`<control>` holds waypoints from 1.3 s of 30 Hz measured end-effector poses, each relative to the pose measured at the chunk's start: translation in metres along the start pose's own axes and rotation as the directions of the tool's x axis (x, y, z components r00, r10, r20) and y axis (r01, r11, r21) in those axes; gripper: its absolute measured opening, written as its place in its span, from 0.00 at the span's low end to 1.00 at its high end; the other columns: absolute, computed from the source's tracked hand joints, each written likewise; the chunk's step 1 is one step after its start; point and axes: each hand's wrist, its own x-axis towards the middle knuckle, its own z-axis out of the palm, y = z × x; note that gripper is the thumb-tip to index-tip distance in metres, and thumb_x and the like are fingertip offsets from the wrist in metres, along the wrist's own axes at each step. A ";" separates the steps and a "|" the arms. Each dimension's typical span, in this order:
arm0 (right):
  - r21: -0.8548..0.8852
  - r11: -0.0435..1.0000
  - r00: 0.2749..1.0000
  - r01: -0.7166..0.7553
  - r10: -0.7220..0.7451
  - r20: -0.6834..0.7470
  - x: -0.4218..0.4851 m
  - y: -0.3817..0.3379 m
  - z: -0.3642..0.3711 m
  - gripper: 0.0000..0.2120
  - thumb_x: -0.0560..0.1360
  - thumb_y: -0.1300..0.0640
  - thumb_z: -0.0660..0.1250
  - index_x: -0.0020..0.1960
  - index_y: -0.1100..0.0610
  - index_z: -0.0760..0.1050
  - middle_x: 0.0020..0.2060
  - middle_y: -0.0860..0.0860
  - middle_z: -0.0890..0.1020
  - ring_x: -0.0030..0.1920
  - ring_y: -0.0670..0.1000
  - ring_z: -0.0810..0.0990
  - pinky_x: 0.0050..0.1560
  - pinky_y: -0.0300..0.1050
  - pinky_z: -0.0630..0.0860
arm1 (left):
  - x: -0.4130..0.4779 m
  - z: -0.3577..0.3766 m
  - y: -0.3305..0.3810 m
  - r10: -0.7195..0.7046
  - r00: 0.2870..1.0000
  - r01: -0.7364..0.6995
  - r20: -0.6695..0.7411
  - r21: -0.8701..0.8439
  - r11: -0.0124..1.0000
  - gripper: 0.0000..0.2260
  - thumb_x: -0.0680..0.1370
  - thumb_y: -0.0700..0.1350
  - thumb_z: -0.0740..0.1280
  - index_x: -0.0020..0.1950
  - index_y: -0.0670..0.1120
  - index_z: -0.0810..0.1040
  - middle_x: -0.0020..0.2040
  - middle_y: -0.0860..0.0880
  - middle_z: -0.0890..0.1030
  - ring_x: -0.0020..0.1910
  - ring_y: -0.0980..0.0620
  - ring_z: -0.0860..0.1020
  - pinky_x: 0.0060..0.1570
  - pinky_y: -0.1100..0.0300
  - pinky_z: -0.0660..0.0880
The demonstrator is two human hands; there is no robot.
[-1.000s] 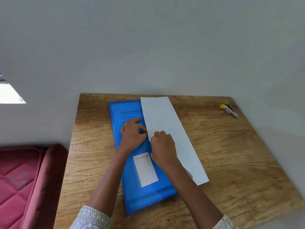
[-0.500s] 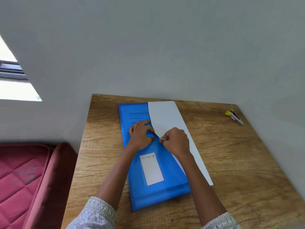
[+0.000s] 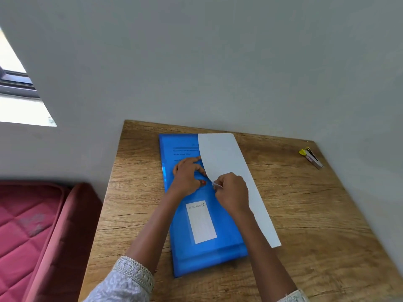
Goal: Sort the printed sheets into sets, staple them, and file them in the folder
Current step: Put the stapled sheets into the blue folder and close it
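A blue plastic folder (image 3: pixel 196 253) with a white label lies lengthwise on the wooden table (image 3: pixel 316 214). Printed text shows through its far end. A white sheet (image 3: pixel 226 158) lies along the folder's right side, its left edge lifted and curved. My left hand (image 3: pixel 187 175) rests on the folder's middle, fingers bent against the cover beside the sheet's edge. My right hand (image 3: pixel 232 192) pinches the sheet's left edge between thumb and fingers. A small stapler (image 3: pixel 311 158) with a yellow tip lies at the table's far right.
A grey wall stands right behind the table's far edge. A red quilted mattress (image 3: pixel 32 232) sits low at the left of the table. A window (image 3: pixel 15 92) is at the upper left. Bare wood shows to the right of the sheet.
My right hand has taken hold of the sheet's left edge and lifted it, so the edge now curves. My left hand stays on the folder. The camera has tilted upward.
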 end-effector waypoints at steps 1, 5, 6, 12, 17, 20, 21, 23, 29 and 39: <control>-0.051 0.999 1.000 0.019 -0.019 0.001 -0.002 -0.002 0.002 0.05 0.76 0.61 0.67 0.48 0.60 0.82 0.42 0.54 0.84 0.43 0.52 0.82 0.40 0.40 0.75 | 0.000 0.000 0.000 -0.003 1.000 0.003 -0.003 -0.006 1.000 0.10 0.71 0.43 0.76 0.51 0.49 0.83 0.74 0.53 0.67 0.73 0.50 0.61 0.72 0.54 0.49; -0.147 0.988 0.999 0.049 -0.049 0.004 -0.005 -0.009 0.006 0.07 0.76 0.65 0.64 0.49 0.61 0.80 0.45 0.54 0.82 0.45 0.52 0.80 0.44 0.44 0.76 | 0.001 0.001 -0.001 -0.014 1.000 0.013 -0.027 -0.036 0.999 0.09 0.70 0.42 0.77 0.49 0.48 0.84 0.73 0.52 0.68 0.73 0.49 0.62 0.73 0.53 0.50; -0.162 0.986 0.999 0.049 -0.049 0.004 -0.006 -0.010 0.005 0.07 0.76 0.65 0.64 0.50 0.60 0.80 0.46 0.54 0.82 0.46 0.52 0.79 0.43 0.43 0.76 | 0.000 0.001 0.000 -0.017 0.999 0.015 -0.029 -0.041 0.999 0.09 0.69 0.42 0.77 0.48 0.48 0.84 0.73 0.52 0.68 0.73 0.49 0.62 0.72 0.54 0.50; -0.217 0.969 0.993 0.119 -0.116 0.022 -0.011 -0.019 0.005 0.07 0.75 0.71 0.63 0.48 0.63 0.77 0.46 0.57 0.79 0.49 0.55 0.76 0.30 0.38 0.57 | 0.007 -0.007 0.011 -0.106 0.994 0.107 0.011 -0.060 0.993 0.04 0.70 0.41 0.70 0.42 0.48 0.84 0.58 0.48 0.78 0.62 0.46 0.72 0.65 0.49 0.66; -0.153 0.980 0.988 0.129 -0.140 -0.061 -0.020 -0.020 0.012 0.13 0.61 0.74 0.74 0.44 0.64 0.80 0.36 0.56 0.81 0.37 0.54 0.78 0.32 0.39 0.64 | 0.016 -0.001 0.028 -0.196 0.980 0.191 0.041 0.096 0.977 0.17 0.70 0.51 0.74 0.29 0.44 0.71 0.37 0.47 0.75 0.42 0.49 0.76 0.49 0.53 0.72; -0.148 0.978 0.985 0.149 -0.160 -0.062 -0.020 -0.020 0.012 0.13 0.69 0.71 0.69 0.52 0.63 0.79 0.44 0.55 0.81 0.45 0.53 0.77 0.37 0.39 0.64 | 0.019 -0.001 0.029 -0.213 0.976 0.208 0.038 0.109 0.972 0.19 0.70 0.45 0.75 0.27 0.45 0.67 0.29 0.50 0.70 0.33 0.51 0.72 0.39 0.57 0.70; -0.130 0.983 0.991 0.128 -0.132 -0.020 -0.018 -0.017 0.009 0.12 0.73 0.70 0.65 0.55 0.62 0.77 0.47 0.55 0.80 0.49 0.53 0.76 0.39 0.39 0.64 | 0.020 -0.001 0.029 -0.217 0.975 0.211 0.049 0.098 0.973 0.20 0.69 0.45 0.75 0.26 0.45 0.66 0.27 0.50 0.68 0.31 0.52 0.70 0.36 0.58 0.68; -0.096 0.991 0.995 0.096 -0.096 0.009 -0.012 -0.010 0.005 0.12 0.76 0.69 0.62 0.56 0.60 0.77 0.49 0.55 0.80 0.51 0.52 0.75 0.41 0.39 0.65 | 0.019 -0.003 0.030 -0.220 0.974 0.216 0.053 0.068 0.974 0.22 0.68 0.46 0.76 0.26 0.45 0.64 0.25 0.51 0.66 0.27 0.53 0.66 0.31 0.59 0.64; -0.090 0.989 0.993 0.114 -0.113 0.013 -0.015 -0.018 0.002 0.12 0.79 0.64 0.59 0.61 0.59 0.74 0.53 0.54 0.78 0.54 0.50 0.71 0.42 0.37 0.63 | 0.021 0.000 0.033 -0.242 0.970 0.234 0.025 0.172 0.957 0.19 0.69 0.44 0.74 0.27 0.45 0.64 0.28 0.50 0.66 0.28 0.53 0.65 0.33 0.59 0.64; -0.038 0.996 0.995 0.083 -0.080 0.056 -0.026 -0.034 0.017 0.16 0.79 0.66 0.57 0.66 0.64 0.68 0.59 0.60 0.71 0.57 0.58 0.72 0.48 0.45 0.70 | 0.021 -0.001 0.033 -0.221 0.975 0.211 0.028 0.196 0.958 0.18 0.70 0.42 0.71 0.28 0.45 0.63 0.27 0.50 0.65 0.27 0.54 0.64 0.28 0.61 0.61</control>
